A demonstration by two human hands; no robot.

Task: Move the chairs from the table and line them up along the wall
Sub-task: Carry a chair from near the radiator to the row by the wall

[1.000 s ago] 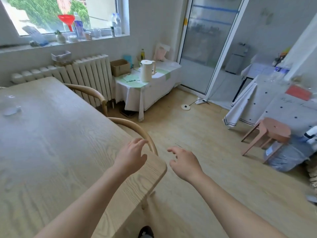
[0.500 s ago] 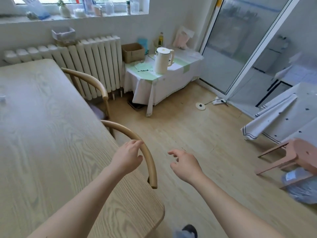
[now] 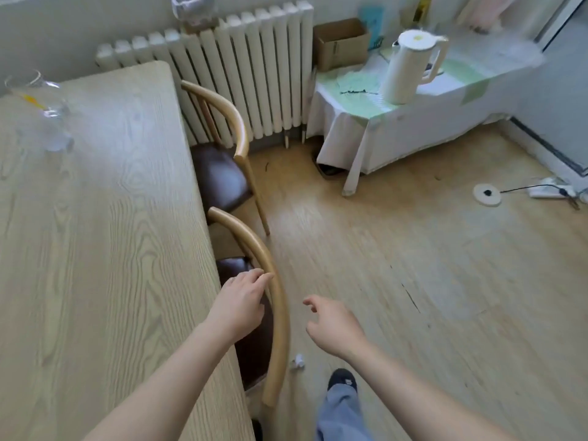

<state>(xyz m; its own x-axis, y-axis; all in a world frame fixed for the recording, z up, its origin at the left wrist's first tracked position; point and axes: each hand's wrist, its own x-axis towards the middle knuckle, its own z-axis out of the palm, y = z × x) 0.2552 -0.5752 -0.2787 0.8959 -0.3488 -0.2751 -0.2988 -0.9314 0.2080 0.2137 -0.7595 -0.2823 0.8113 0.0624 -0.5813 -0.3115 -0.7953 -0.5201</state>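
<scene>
- left hand (image 3: 240,300) rests fingertips on near chair (image 3: 280,316) back rail, not wrapped: likely starting pull-out
- right hand (image 3: 334,326) spread, empty, just beside rail
- chair tucked under tabletop (image 3: 95,218)

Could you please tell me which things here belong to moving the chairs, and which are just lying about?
Job: near chair, far chair, wooden table, left hand by the near chair's backrest, right hand.
Lying about: white kettle, cardboard box, power strip, crumpled paper scrap on the floor.
</scene>
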